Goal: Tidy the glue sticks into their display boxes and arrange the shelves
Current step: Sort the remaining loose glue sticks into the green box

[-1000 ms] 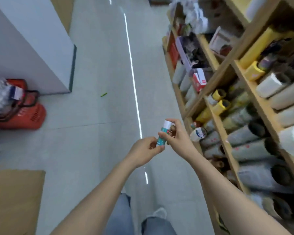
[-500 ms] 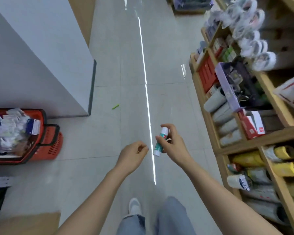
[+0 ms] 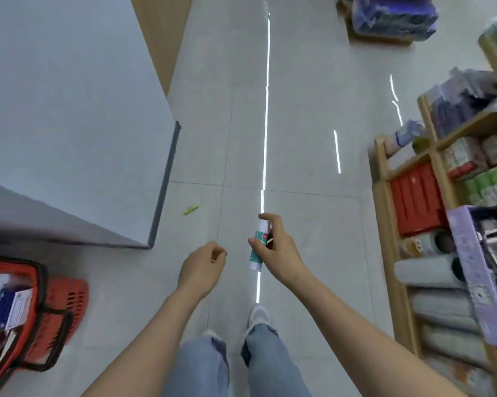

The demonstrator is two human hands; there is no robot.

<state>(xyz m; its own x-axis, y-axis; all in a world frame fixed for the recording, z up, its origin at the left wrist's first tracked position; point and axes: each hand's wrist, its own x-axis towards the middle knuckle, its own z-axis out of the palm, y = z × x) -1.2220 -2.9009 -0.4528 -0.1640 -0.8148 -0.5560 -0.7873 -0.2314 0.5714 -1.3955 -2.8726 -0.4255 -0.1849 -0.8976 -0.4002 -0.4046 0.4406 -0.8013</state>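
Right hand [image 3: 278, 252] grips glue stick [image 3: 258, 245], long axis near upright; shelves [image 3: 384, 224] lie rightward, nearer this hand. Left hand [image 3: 202, 269] loosely curled, holding nothing visible.

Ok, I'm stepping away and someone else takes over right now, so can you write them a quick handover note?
Right hand: grips one glue stick, roughly upright, above the aisle floor.
Left hand: holds nothing, fingers loosely curled.
Shelves stand to the right, and a red basket of packets sits on the floor to the left.
Done: one stick is in hand.
Left: no display box is recognisable in view. Find it, put the stick in, then arrange the shelves.
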